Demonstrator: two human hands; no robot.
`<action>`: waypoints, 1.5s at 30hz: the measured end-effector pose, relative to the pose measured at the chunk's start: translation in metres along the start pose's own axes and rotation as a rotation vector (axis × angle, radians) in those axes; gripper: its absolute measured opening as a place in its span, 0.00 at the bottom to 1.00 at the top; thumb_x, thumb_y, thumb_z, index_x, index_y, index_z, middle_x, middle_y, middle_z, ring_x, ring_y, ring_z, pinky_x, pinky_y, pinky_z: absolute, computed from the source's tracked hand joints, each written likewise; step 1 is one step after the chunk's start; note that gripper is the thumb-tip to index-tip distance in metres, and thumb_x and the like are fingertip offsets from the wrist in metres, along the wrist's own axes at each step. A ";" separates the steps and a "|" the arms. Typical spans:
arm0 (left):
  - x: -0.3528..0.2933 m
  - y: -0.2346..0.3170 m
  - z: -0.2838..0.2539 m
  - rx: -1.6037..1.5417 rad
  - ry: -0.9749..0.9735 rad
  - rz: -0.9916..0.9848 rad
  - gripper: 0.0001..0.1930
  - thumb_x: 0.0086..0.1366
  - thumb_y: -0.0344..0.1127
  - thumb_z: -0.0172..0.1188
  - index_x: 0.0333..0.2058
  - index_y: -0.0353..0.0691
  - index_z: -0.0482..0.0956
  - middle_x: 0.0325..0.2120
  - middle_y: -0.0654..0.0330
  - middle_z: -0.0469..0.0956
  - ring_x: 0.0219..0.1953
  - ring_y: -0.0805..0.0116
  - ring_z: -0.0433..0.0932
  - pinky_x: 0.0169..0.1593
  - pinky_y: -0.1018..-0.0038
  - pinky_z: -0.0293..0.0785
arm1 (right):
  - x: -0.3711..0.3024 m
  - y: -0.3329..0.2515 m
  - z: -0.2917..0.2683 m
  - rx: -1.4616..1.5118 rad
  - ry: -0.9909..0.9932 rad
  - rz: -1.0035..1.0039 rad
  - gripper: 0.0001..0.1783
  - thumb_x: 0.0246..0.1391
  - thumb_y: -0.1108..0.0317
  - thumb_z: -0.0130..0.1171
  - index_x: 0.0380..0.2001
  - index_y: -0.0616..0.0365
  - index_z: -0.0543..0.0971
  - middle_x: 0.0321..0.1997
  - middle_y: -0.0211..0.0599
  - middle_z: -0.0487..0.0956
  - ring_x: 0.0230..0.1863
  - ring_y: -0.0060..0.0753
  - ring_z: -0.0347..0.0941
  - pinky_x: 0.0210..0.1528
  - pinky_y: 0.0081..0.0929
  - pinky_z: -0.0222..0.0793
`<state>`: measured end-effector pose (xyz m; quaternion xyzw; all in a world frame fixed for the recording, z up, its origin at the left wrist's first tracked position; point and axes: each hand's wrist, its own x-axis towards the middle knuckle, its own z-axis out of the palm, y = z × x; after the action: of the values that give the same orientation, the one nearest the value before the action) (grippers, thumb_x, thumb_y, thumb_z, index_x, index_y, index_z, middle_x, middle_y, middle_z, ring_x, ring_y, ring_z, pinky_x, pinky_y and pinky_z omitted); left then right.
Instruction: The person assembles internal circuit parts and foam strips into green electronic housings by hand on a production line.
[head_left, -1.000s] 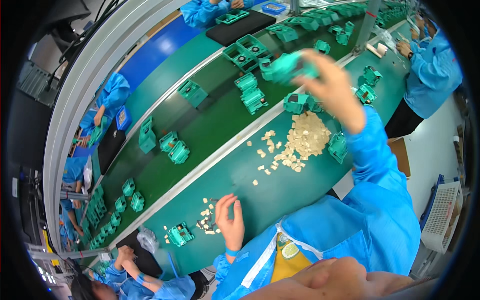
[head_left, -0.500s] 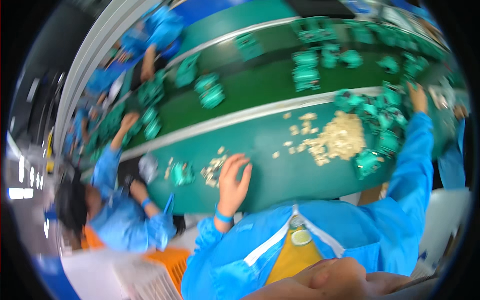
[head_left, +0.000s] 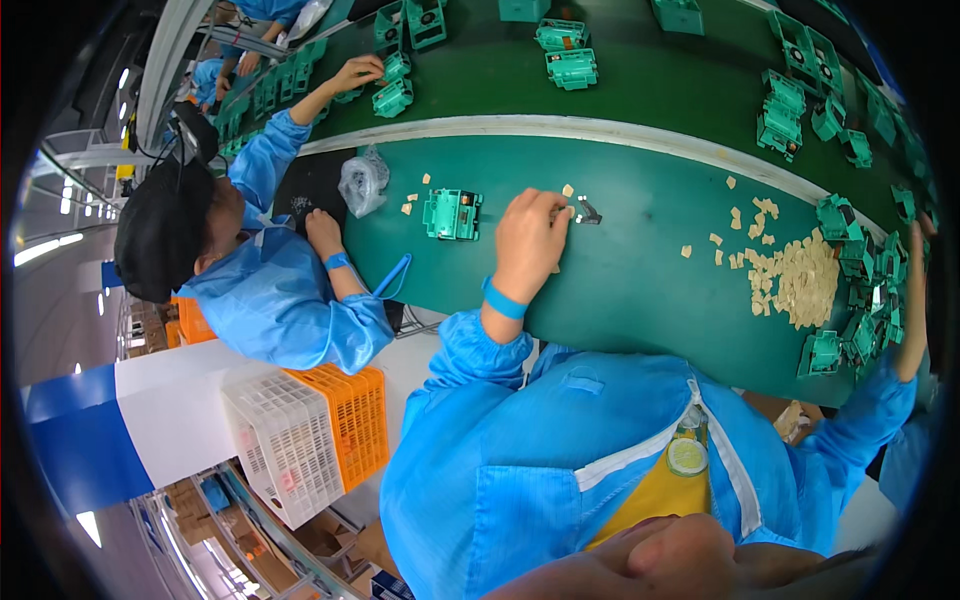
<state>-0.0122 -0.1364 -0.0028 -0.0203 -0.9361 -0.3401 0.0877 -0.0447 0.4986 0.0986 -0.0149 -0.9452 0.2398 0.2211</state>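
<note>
My left hand (head_left: 530,240) is on the green work surface with its fingers bunched in a pinch. Whatever lies between the fingertips is hidden. Just beyond them are a small dark part (head_left: 588,210) and a little beige piece (head_left: 568,190). A green plastic housing (head_left: 452,214) stands on the surface to the left of this hand. At the far right edge of the view, my right hand (head_left: 914,285) reaches beside a cluster of green housings (head_left: 858,258). Its fingers are poorly seen there, so their grip is unclear.
A heap of beige pieces (head_left: 800,280) lies left of the cluster. Beyond a pale rail (head_left: 560,126), a dark green belt (head_left: 660,90) carries several housings. At left a co-worker (head_left: 270,270) reaches over the belt, near a clear plastic bag (head_left: 364,182). Crates (head_left: 350,415) stand below.
The view has swung, so the table appears shifted. My left hand has gone from raised with spread fingers to a pinch at the surface. My right arm still stretches toward the housings.
</note>
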 end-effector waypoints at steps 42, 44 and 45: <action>-0.008 0.043 0.002 -0.845 -0.042 -0.225 0.10 0.72 0.23 0.60 0.49 0.29 0.80 0.41 0.52 0.86 0.44 0.67 0.85 0.50 0.74 0.80 | -0.120 -0.298 0.230 1.670 -0.948 0.765 0.23 0.74 0.59 0.50 0.63 0.64 0.75 0.62 0.47 0.78 0.63 0.36 0.74 0.66 0.34 0.68; -0.008 0.042 -0.003 -0.827 -0.026 -0.240 0.10 0.72 0.24 0.60 0.50 0.28 0.80 0.42 0.52 0.85 0.43 0.67 0.85 0.49 0.74 0.81 | -0.119 -0.314 0.240 1.400 -0.895 0.554 0.24 0.75 0.57 0.48 0.63 0.64 0.75 0.63 0.46 0.78 0.64 0.35 0.73 0.65 0.33 0.67; -0.008 0.039 -0.004 -0.827 -0.045 -0.249 0.10 0.72 0.24 0.60 0.50 0.28 0.79 0.42 0.52 0.85 0.43 0.67 0.85 0.49 0.74 0.81 | -0.120 -0.319 0.246 1.132 -0.816 0.356 0.25 0.76 0.55 0.47 0.63 0.63 0.76 0.64 0.46 0.78 0.65 0.35 0.72 0.65 0.33 0.66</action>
<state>0.0002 -0.1082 0.0234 0.0521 -0.7180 -0.6940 0.0100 -0.0161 0.0905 0.0019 0.0390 -0.6665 0.7118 -0.2183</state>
